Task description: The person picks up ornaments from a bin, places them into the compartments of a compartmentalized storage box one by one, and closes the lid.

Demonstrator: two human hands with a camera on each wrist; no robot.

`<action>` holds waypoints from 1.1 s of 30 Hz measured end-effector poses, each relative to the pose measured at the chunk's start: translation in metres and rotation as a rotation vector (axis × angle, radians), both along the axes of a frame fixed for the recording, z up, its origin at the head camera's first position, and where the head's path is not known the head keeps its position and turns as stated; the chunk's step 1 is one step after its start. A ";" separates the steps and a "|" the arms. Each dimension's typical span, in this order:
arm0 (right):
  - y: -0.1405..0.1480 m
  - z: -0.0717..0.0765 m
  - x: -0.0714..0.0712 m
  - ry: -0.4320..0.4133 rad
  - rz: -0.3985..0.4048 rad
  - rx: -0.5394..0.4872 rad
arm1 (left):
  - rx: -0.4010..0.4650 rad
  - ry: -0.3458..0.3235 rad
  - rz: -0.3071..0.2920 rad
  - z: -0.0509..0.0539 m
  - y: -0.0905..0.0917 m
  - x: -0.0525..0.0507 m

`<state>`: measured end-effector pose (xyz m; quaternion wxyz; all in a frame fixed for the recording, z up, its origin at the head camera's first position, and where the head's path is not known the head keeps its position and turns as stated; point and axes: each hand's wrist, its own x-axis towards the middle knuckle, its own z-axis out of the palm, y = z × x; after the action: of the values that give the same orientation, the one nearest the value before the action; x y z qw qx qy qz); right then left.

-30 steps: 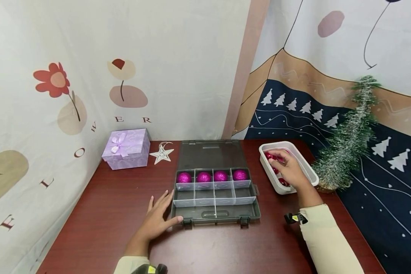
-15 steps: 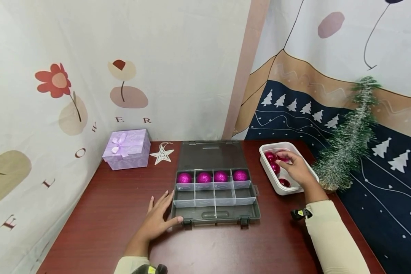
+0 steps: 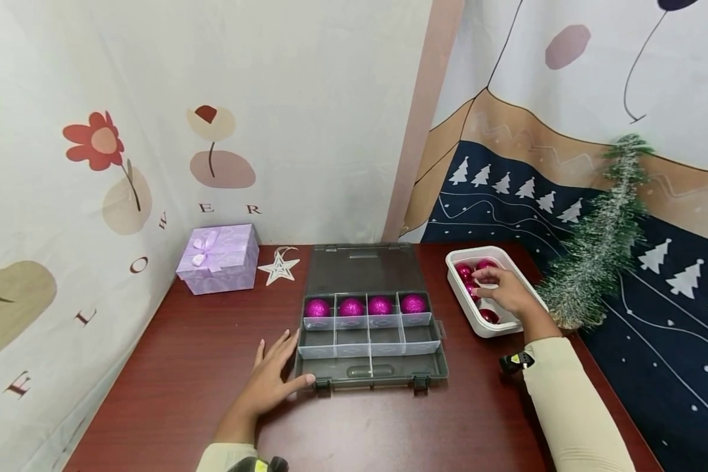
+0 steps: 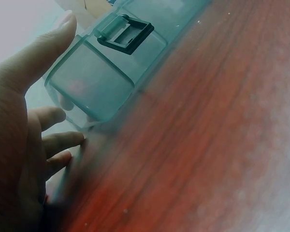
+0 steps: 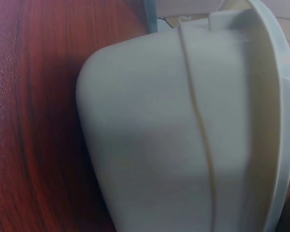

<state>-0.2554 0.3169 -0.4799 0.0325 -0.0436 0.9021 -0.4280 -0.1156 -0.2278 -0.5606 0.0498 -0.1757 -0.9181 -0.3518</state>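
Note:
My left hand [image 3: 271, 380] rests with fingers spread against the left side of a dark see-through divider case [image 3: 368, 378]; its thumb lies at the front left corner. The case lies with its lid folded back. Glittery magenta Christmas balls [image 3: 351, 306] fill the back row, one per compartment. On the right, my right hand [image 3: 507, 292] reaches into a white plastic tub [image 3: 488, 251]. Its thumb and fingers stand apart beside shiny pink-red Christmas balls [image 3: 463, 271]. Whether the fingertips touch a ball cannot be told. In the right wrist view the tub's wall [image 5: 140, 130] hides the fingers.
A lilac gift box [image 3: 218, 259] and a white star ornament [image 3: 279, 267] stand at the back left. A small frosted Christmas tree [image 3: 596, 242] is right of the tub. Printed curtains [image 3: 318, 118] border the brown table [image 3: 183, 393].
My right hand has drawn back slightly rightward within the tub, uncovering more shiny balls, and its fingers have shifted toward the balls at the left. My left hand and the case have stayed put.

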 end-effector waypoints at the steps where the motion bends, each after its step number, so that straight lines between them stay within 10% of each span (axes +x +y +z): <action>1: 0.000 0.000 -0.001 -0.008 0.002 0.000 | 0.000 -0.001 0.000 0.000 0.000 0.000; 33: 0.007 0.004 0.003 -0.081 0.080 0.092 | 0.014 -0.013 0.001 -0.004 -0.001 -0.002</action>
<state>-0.2522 0.3243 -0.4756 0.0879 -0.0606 0.9164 -0.3857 -0.1173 -0.2286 -0.5644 0.0451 -0.1726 -0.9161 -0.3591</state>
